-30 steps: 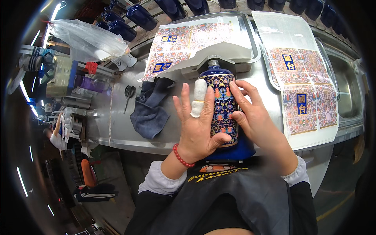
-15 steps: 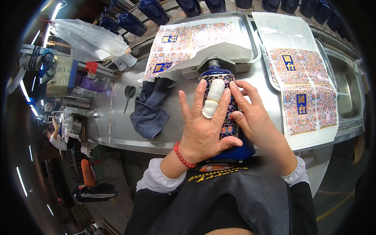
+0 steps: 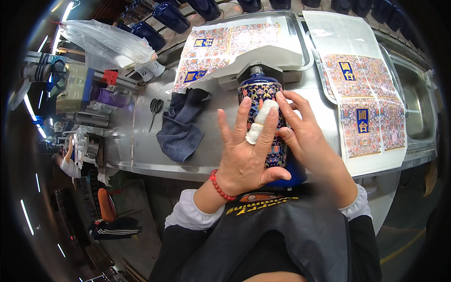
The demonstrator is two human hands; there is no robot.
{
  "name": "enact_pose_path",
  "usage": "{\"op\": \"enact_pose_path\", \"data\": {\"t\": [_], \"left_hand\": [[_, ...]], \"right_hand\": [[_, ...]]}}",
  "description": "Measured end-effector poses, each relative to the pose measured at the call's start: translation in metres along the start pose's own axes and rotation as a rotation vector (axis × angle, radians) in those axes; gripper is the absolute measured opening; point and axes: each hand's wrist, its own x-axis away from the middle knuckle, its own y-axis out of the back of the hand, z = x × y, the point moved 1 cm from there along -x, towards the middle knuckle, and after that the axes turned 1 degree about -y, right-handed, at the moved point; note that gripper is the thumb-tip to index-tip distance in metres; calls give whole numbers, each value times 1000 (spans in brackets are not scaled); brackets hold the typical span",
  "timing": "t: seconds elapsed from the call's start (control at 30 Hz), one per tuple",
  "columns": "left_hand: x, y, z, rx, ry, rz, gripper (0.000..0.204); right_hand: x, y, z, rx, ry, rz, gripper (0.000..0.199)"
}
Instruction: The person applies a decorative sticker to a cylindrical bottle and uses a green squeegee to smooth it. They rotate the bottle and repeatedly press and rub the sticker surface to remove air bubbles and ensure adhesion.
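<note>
1. Workshop clutter filled the far left of my feed: a co-worker (image 3: 68, 162) way back, a purple cylinder (image 3: 109, 97) and a big clear plastic bag (image 3: 105, 42) near the top.
2. Moving right, black-handled scissors (image 3: 154, 110) lay on the steel bench (image 3: 141, 145), and just beside them I had a crumpled dark grey-blue cloth (image 3: 183, 127).
3. Dark blue bottles (image 3: 171, 16) ran along the back. Nearer in, a floral printed sheet (image 3: 235, 42) sat in a metal tray (image 3: 307, 56), its near edge curling up a bit.
4. Left hand (image 3: 246, 157): fingers fanned apart over the front of the bottle, not wrapped round it. White bandage (image 3: 262, 122) on the middle finger, red bead bracelet (image 3: 220, 188) on the wrist.
5. Bottle itself (image 3: 276, 152): blue with a busy floral wrap, at the near side of the bench, between both hands, neck pointing away from the wearer and up against a grey rest (image 3: 244, 75).
6. Right hand (image 3: 310, 136): index fingertip and thumb on the bottle's right side, with a gap between them. Couldn't tell from my end whether it was actually clamping.
7. Far right, more printed sheets (image 3: 371, 117), then a metal sink (image 3: 420, 98).
</note>
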Motion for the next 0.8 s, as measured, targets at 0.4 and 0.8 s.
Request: {"op": "enact_pose_path", "data": {"t": [0.4,0.8], "left_hand": [[13,-5,6,148,122,-119,106],[7,2,6,100,107,-90,104]], "right_hand": [[16,2,12,76,-32,77,68],[20,3,20,134,-15,66,69]]}}
